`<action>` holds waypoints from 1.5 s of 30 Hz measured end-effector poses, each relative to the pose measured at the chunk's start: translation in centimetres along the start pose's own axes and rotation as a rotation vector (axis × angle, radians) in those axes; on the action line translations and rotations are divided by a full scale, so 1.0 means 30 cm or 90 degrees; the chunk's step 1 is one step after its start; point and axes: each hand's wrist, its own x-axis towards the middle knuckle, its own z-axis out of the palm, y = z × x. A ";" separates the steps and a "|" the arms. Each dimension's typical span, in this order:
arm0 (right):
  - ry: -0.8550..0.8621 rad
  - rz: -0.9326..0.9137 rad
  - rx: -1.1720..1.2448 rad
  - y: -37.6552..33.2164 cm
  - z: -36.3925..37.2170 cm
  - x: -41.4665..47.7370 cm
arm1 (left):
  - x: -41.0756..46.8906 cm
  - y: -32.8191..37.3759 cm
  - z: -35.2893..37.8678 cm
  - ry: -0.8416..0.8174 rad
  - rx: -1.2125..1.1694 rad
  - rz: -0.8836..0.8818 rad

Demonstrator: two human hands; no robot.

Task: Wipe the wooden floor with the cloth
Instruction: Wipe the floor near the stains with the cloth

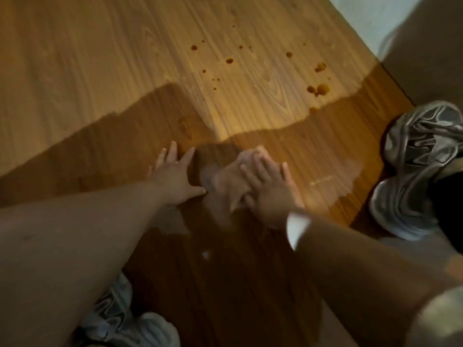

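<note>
The left hand (172,176) lies flat on the wooden floor (100,58) with the fingers spread wide and holds nothing; I judge it carries the weight of the crouching person. Just beside it, the right hand (270,186) presses the pale cloth (225,180) against the boards with the fingers stretched over it, as suits wiping. The cloth is blurred, so its edges and folds are hard to make out. Farther away, in the light, brown spots (229,60) are not yet wiped. A shoe (421,156) stands at the right, partly cut off. Something white at the right wrist (298,226) I cannot identify.
</note>
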 end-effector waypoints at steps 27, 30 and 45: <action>-0.090 0.032 -0.074 0.348 -0.225 0.229 | 0.003 0.155 0.009 -0.093 -0.188 -0.169; -0.121 -0.239 -0.078 0.239 -0.190 0.175 | 0.003 0.179 0.022 -0.072 -0.193 -0.189; 0.070 0.024 0.019 0.381 -0.237 0.246 | 0.117 0.127 -0.083 -0.036 -0.201 -0.194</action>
